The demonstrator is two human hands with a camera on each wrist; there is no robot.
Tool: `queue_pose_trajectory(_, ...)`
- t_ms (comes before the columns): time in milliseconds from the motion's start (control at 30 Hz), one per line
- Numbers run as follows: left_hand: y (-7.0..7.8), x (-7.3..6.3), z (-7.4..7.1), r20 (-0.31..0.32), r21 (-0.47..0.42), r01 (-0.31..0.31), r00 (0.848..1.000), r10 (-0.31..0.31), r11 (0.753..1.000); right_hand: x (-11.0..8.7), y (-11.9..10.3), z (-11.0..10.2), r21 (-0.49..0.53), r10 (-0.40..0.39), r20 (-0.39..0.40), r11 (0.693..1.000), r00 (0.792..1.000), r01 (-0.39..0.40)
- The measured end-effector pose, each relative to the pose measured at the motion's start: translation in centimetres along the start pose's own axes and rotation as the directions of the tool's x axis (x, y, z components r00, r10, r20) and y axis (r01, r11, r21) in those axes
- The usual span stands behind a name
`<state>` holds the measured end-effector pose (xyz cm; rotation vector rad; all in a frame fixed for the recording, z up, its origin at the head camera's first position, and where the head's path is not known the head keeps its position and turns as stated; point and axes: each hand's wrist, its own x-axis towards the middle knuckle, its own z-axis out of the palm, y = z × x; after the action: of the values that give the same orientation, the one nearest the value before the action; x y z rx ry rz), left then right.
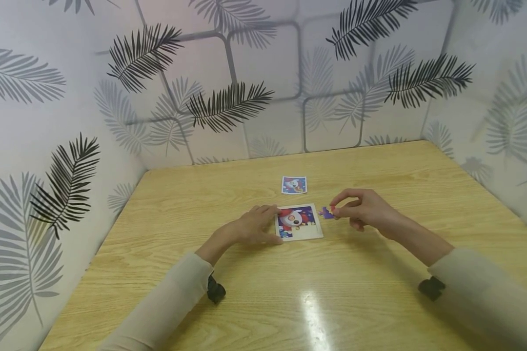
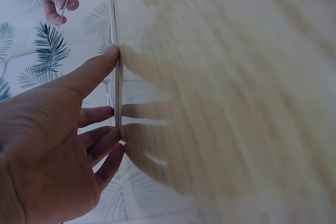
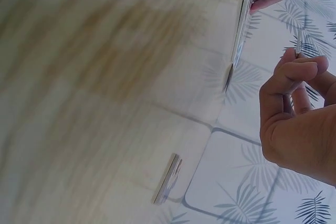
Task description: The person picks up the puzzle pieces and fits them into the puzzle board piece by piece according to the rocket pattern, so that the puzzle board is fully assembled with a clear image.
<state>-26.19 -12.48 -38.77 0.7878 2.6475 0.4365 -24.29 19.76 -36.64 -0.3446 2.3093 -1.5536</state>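
A square jigsaw puzzle board (image 1: 299,237) with a pale border lies flat on the table. Its picture shows a white, red and dark blue cartoon, with a pale bare patch at the lower right. My left hand (image 1: 255,225) rests at the board's left side, thumb near the front corner; the left wrist view shows thumb and fingertips touching its edge (image 2: 116,93). Just right of the board, my right hand (image 1: 369,210) pinches a purple and red jigsaw piece (image 1: 327,213) between thumb and index finger. The piece appears edge-on in the right wrist view, above the tabletop.
Behind the board lies a small square picture card (image 1: 293,185) with a similar cartoon. In the right wrist view a small thin flat thing (image 3: 167,179) lies on the table. The wooden table (image 1: 263,287) meets leaf-patterned walls (image 1: 272,126) at the back and sides.
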Motion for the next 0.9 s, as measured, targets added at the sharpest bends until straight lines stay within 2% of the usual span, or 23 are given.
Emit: queue_pose_trajectory(900, -0.3, 0.2, 0.1, 0.009, -0.003, 0.012, 1.000, -0.012, 1.000, 1.3, -0.2, 1.4, 0.016, 0.009, 0.016, 1.000, 1.000, -0.009)
